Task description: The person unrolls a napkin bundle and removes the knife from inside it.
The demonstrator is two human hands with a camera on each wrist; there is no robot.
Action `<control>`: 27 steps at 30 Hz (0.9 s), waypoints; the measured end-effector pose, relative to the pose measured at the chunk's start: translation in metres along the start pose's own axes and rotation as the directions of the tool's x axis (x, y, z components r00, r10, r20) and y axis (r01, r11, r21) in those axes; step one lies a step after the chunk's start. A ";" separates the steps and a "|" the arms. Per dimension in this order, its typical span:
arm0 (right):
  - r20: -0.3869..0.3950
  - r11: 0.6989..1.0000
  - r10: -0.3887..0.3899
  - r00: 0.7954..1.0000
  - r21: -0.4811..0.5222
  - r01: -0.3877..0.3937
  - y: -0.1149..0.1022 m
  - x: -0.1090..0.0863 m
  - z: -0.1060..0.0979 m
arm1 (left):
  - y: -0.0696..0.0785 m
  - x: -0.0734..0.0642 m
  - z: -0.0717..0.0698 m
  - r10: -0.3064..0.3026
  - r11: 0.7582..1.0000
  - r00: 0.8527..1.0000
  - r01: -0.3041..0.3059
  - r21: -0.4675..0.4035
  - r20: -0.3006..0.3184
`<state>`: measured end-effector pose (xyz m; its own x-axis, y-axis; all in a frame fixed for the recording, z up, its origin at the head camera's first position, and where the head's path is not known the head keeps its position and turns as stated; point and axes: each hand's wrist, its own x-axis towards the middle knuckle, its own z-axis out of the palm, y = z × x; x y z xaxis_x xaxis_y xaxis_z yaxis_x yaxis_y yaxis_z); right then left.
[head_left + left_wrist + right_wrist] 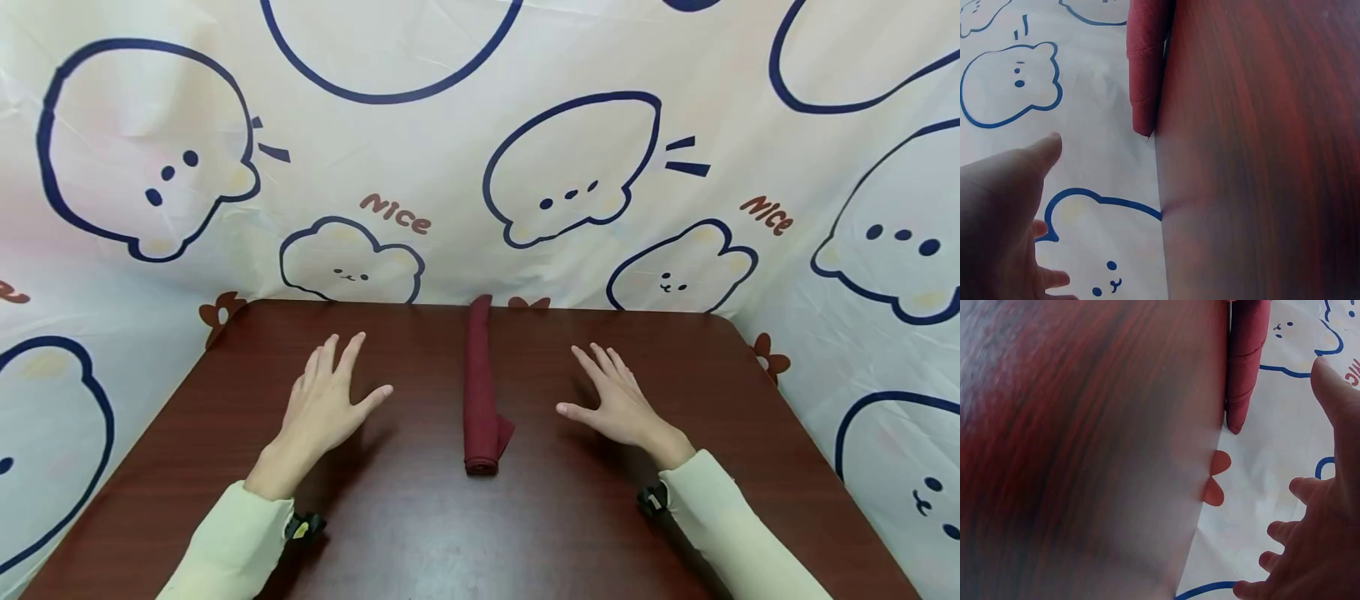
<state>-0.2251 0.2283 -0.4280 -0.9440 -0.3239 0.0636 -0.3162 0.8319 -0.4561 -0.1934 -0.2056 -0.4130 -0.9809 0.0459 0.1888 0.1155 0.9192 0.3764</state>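
A dark red cloth, rolled into a long tube, lies lengthwise on the brown table between my two hands. A small corner of it sticks out at the right near its front end, where the coiled layers show. To its left my left hand hovers with fingers spread, touching nothing. My right hand is held over the table on the other side, fingers spread, also apart from the cloth. Both wrist views show the far end of the roll, the left wrist view and the right wrist view alike.
The brown wooden table has rounded far corners. A white sheet printed with blue cartoon outlines hangs behind it and along both sides. Each wrist bears a small black device, the left one and the right one.
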 end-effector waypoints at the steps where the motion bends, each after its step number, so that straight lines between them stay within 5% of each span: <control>1: 0.002 1.000 -0.002 1.000 0.001 0.002 0.000 0.000 0.001 | 0.000 0.001 0.002 0.010 1.000 1.000 -0.010 0.005 0.003; 12: 0.017 0.998 -0.057 0.998 0.014 0.057 -0.006 0.005 0.007 | 0.006 0.005 0.010 0.065 0.997 0.997 -0.064 -0.034 0.031; 27: 0.137 0.988 -0.096 0.986 0.134 0.077 -0.018 0.012 0.015 | 0.023 0.014 0.019 0.189 0.976 0.981 -0.184 -0.113 0.035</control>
<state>-0.2291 0.2028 -0.4328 -0.8875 -0.4606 -0.0153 -0.3725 0.7365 -0.5647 -0.2079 -0.1768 -0.4188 -0.9463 0.2323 0.2251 0.3109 0.8449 0.4353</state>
